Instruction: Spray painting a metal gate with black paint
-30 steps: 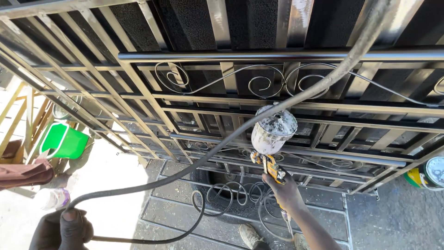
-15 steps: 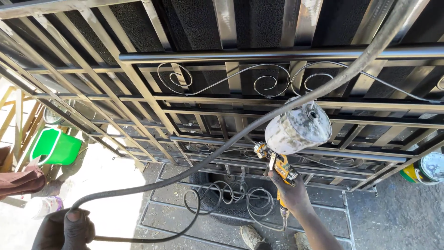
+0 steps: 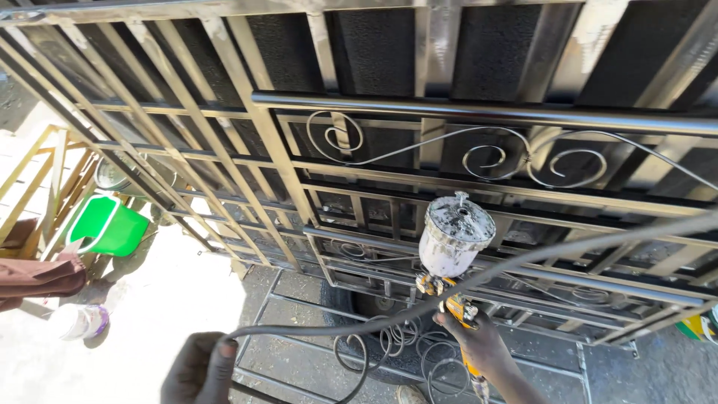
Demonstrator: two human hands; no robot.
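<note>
My right hand point(image 3: 482, 346) grips the yellow handle of a paint spray gun point(image 3: 452, 299) whose paint-spattered white cup point(image 3: 455, 236) stands upright above it. The gun points at a black metal gate point(image 3: 464, 112) with scroll ornaments that leans in front of me. My left hand point(image 3: 200, 368), at the bottom of the view, is closed around the grey air hose point(image 3: 359, 325), which runs from there up and to the right across the gate.
More welded metal frames point(image 3: 164, 150) lean to the left. A green bucket point(image 3: 112, 224) stands by a wooden frame point(image 3: 37, 172) at the left. A small white container point(image 3: 78, 322) sits on the ground; scrollwork grilles point(image 3: 389, 352) lie below.
The spray gun has shifted left and lower in view and sits more upright. The view has moved closer to the gate. My left hand still holds the hose.
</note>
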